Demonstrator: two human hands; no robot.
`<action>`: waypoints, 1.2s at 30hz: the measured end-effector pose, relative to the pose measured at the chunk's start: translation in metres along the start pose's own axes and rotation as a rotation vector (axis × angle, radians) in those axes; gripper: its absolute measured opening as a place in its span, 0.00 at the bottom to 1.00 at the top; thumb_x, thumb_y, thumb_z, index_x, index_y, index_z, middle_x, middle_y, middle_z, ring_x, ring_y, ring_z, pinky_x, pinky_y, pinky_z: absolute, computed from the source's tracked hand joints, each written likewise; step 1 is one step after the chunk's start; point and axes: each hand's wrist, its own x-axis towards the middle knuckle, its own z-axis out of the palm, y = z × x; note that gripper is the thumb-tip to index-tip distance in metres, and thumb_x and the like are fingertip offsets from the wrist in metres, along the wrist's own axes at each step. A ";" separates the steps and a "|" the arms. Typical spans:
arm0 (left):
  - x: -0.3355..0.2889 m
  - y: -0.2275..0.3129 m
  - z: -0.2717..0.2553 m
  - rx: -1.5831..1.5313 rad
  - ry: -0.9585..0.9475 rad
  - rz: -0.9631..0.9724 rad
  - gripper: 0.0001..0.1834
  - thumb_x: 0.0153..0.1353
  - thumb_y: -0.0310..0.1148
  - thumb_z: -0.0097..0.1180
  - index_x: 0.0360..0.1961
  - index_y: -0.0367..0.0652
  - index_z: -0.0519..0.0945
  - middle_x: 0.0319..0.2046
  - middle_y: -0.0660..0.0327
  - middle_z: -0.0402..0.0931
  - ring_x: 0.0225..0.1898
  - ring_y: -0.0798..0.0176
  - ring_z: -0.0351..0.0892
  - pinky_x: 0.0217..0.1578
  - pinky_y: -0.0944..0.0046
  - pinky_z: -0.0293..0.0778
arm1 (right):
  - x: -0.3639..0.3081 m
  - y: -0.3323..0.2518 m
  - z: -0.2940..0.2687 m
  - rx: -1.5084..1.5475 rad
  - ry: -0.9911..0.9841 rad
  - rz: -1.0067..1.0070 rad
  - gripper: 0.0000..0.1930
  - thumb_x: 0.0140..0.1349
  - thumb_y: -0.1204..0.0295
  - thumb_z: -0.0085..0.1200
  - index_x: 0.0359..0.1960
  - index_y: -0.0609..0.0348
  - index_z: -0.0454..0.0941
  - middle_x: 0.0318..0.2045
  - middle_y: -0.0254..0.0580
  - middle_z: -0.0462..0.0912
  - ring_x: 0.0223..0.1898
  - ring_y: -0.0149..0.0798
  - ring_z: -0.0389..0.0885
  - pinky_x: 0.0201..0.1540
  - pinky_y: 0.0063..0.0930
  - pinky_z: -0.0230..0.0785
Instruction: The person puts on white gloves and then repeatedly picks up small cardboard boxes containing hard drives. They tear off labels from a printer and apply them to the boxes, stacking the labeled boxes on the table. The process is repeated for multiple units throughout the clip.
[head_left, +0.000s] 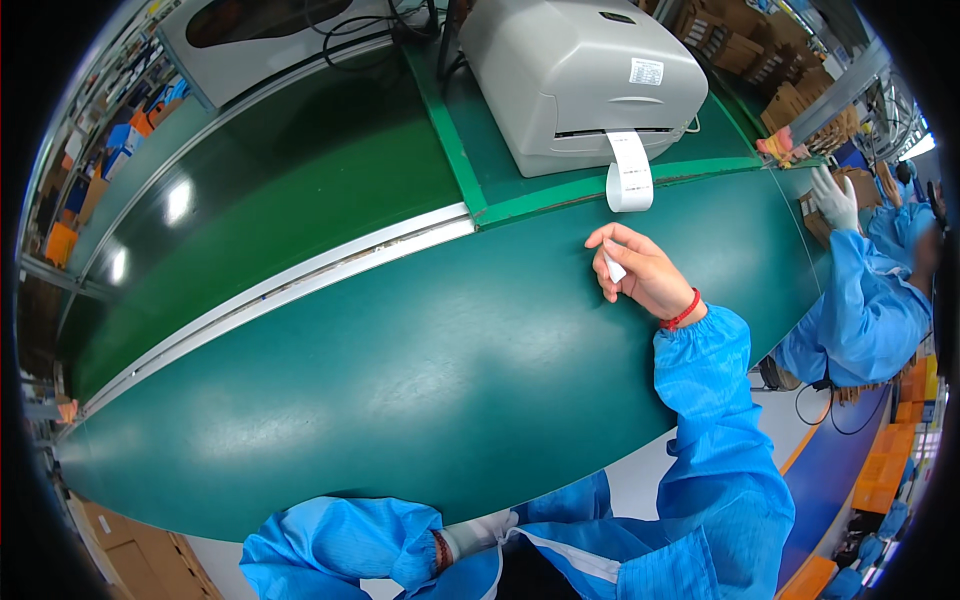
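Observation:
Over the green work table (380,380), my right hand (640,268) is raised, its fingers curled round a small white piece of paper (614,268). A red cord bracelet circles that wrist, above a blue sleeve. Just beyond the hand stands a grey label printer (590,85), and a curling white label strip (630,180) hangs from its slot. My left hand (480,534), in a pale glove, rests low against the front of my blue smock, at the table's near edge. Its fingers cannot be made out.
A green conveyor belt (290,180) with a metal rail (290,285) runs along the far left. At the right, a co-worker in blue (870,290) raises a white-gloved hand beside a cardboard box (858,190). Black cables (370,30) lie behind the belt.

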 end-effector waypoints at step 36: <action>-0.005 0.016 -0.002 1.069 0.068 0.362 0.08 0.52 0.35 0.48 0.22 0.43 0.74 0.21 0.56 0.73 0.28 0.54 0.75 0.29 0.58 0.71 | -0.045 -0.026 0.041 -1.007 0.358 -0.945 0.07 0.50 0.85 0.53 0.30 0.61 0.76 0.41 0.49 0.75 0.38 0.39 0.77 0.41 0.27 0.70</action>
